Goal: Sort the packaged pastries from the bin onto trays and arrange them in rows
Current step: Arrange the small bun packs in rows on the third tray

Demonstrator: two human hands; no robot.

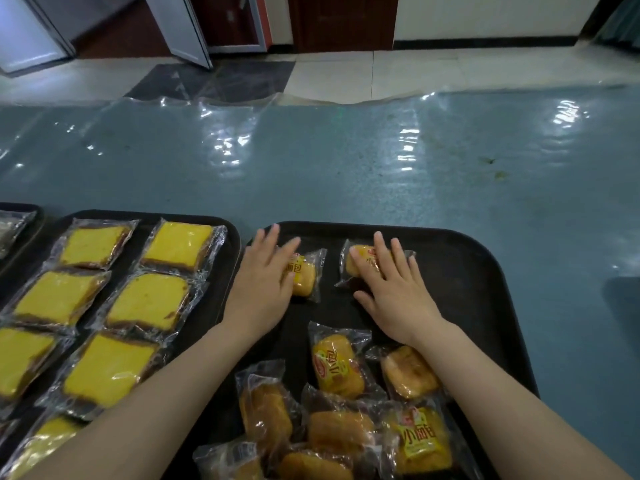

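Observation:
Two black trays lie side by side on the table. The right tray [460,271] holds small wrapped buns. My left hand [265,282] lies flat on one bun packet [306,277] near the tray's far left corner. My right hand [391,289] lies flat on a second bun packet [360,261] just to the right of the first. Both hands have their fingers spread and press on the packets. A loose heap of several bun packets [339,368] sits at the tray's near side, between my forearms. The left tray [194,216] carries yellow cake slices [149,301] in clear wrap, laid in two rows.
A blue table [346,168] under clear plastic sheeting stretches beyond the trays. A third dark tray [20,207] with a wrapped item shows at the far left edge. The floor and door frames lie past the table's far edge.

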